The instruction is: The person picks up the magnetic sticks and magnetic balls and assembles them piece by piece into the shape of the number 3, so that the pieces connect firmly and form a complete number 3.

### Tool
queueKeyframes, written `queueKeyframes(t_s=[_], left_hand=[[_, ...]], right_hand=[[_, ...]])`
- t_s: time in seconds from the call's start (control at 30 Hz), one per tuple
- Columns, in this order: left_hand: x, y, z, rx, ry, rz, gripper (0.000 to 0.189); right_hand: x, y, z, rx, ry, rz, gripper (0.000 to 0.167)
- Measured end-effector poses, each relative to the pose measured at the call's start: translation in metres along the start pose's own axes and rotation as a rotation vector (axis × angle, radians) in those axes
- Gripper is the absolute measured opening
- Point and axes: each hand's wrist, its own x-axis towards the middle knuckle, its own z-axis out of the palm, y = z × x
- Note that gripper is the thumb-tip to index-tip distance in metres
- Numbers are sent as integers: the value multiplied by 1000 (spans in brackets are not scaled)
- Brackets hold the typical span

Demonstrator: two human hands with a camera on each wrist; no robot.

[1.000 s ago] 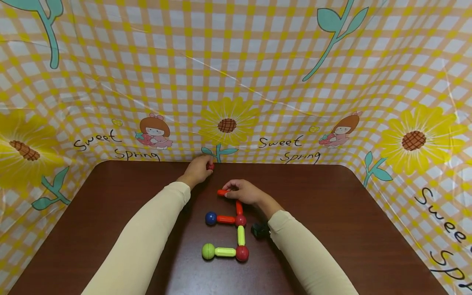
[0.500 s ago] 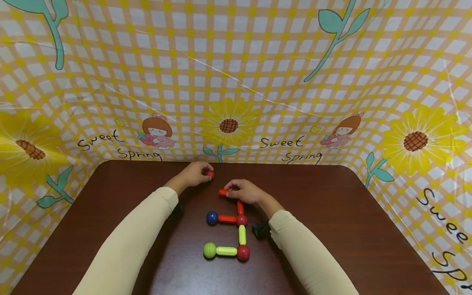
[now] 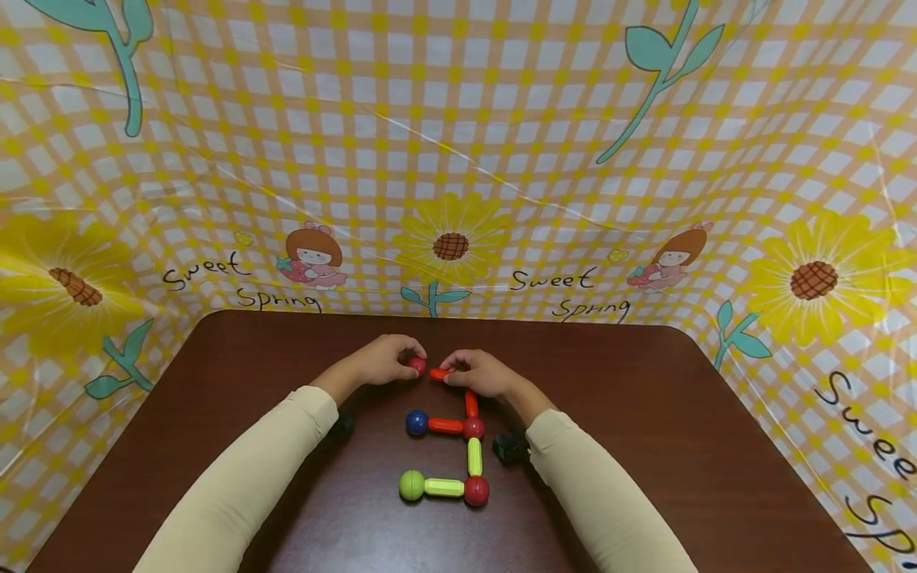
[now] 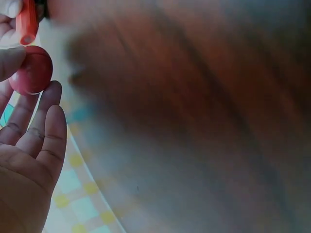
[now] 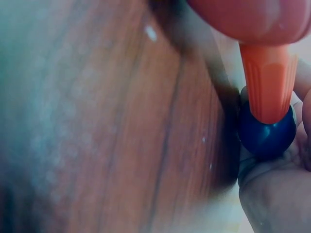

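Note:
My left hand [image 3: 384,360] pinches a red ball [image 3: 417,366] between thumb and fingers; the left wrist view shows that ball [image 4: 36,73] just short of an orange-red rod's end [image 4: 27,36]. My right hand [image 3: 481,372] holds this orange-red rod [image 3: 439,374], which points left toward the ball with a small gap between. Under the right hand, a dark blue ball [image 5: 267,131] shows in the right wrist view, joined to another orange rod [image 5: 269,80] that runs to a red ball [image 5: 257,17]. The head view hides that blue ball behind the hand.
Nearer me, the joined figure continues: a blue ball [image 3: 417,422], an orange-red rod [image 3: 446,426], a red ball [image 3: 474,428], yellow-green rods [image 3: 475,458], another red ball [image 3: 476,490] and a green ball [image 3: 411,485]. Patterned cloth [image 3: 458,159] stands behind the dark table [image 3: 609,446].
My left hand has come from the table's far edge toward me and slightly right, bringing the red ball beside the rod's end. My right hand stays in place, holding the rod.

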Motion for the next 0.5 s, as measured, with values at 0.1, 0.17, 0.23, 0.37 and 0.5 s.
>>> queueKeyframes(t_s=[0.1,0.17,0.23,0.37,0.5], left_hand=[[0,2,5,-5,-5,20,24],[1,2,7,-11,-10,27,24],[1,1,9,-15,-9,38,24],[1,0,11,-15,-4,40,24],[0,0,11,-16,-3,24,26]], right_hand=[[0,1,0,-1,0,-2,18],[0,2,0,0,-2,0,17],[0,2,0,6,0,0,17],[1,3,0,20,1,2,17],[1,5,-1,33,19,2,18]])
